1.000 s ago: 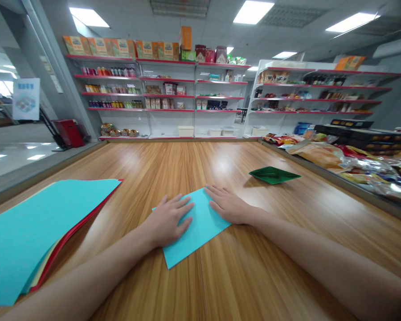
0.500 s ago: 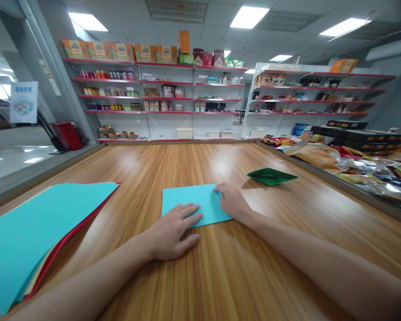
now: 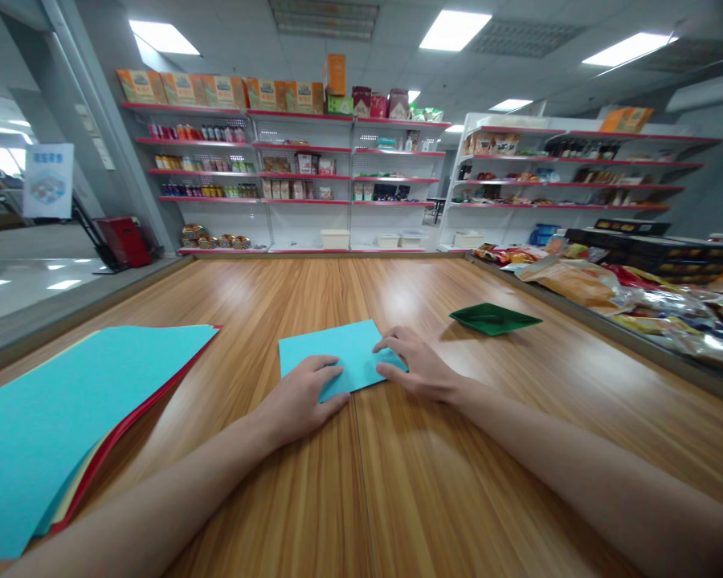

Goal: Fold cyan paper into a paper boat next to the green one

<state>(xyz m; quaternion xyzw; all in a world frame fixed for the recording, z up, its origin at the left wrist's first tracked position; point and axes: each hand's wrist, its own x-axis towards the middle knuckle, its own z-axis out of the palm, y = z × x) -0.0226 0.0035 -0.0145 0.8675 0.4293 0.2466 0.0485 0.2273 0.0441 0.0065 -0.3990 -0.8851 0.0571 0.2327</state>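
A light blue sheet of paper (image 3: 328,345), apparently folded, lies on the wooden table in front of me. My left hand (image 3: 307,397) rests flat on its near left part, fingers out and thumb along the near edge. At the right end of the paper is my right hand (image 3: 415,365), fingers bent and apart, the tips touching the sheet. A green folded paper boat (image 3: 495,319) sits farther right, apart from both hands. On the left lies a stack of coloured paper (image 3: 96,409), blue on top with cream and red sheets beneath.
The wooden tabletop (image 3: 265,297) has a raised dark rim. Packaged snacks (image 3: 632,297) and dark boxes (image 3: 632,249) lie beyond its right edge. Shelves of goods (image 3: 301,177) stand behind the table, and a red box-shaped object (image 3: 124,242) is on the floor at the left.
The blue sheet has turned and shifted away from me, first lying slanted and now closer to level. My left hand has moved with it, and my right fingers went from flat to bent.
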